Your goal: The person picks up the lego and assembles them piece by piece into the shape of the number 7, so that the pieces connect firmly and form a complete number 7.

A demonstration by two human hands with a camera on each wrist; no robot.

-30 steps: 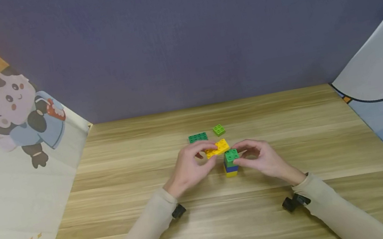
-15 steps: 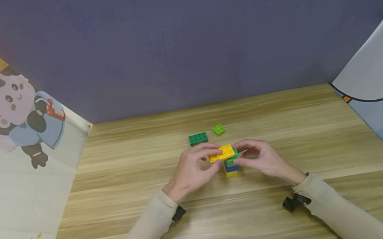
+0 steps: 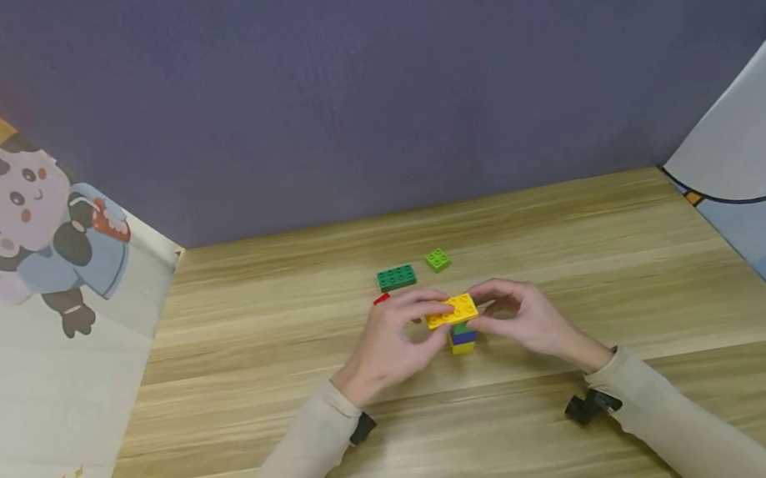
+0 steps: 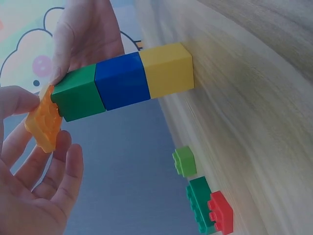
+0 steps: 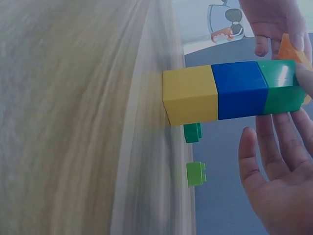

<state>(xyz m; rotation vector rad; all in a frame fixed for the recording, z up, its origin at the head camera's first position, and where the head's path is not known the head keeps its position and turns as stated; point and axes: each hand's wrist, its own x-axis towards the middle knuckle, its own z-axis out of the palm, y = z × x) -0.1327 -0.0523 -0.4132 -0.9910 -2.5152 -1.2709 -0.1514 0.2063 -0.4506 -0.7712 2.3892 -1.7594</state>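
A tower of three building blocks stands on the table: a yellow block at the bottom, a blue block in the middle and a green block on top. My left hand pinches a flat yellow-orange building brick between thumb and fingers, right over the green block's studs. In the left wrist view the brick's underside faces the tower's top and overhangs it. My right hand grips the green block between thumb and fingers from the right side, steadying the tower upright.
Behind the hands lie a dark green brick and a small lime green brick. A red brick lies beside the dark green one, mostly hidden by my left hand in the head view. A dark wall rises behind the table.
My left hand has moved the flat yellow brick right and slightly down, from beside the tower to over its top. My right hand has stayed on the green block.
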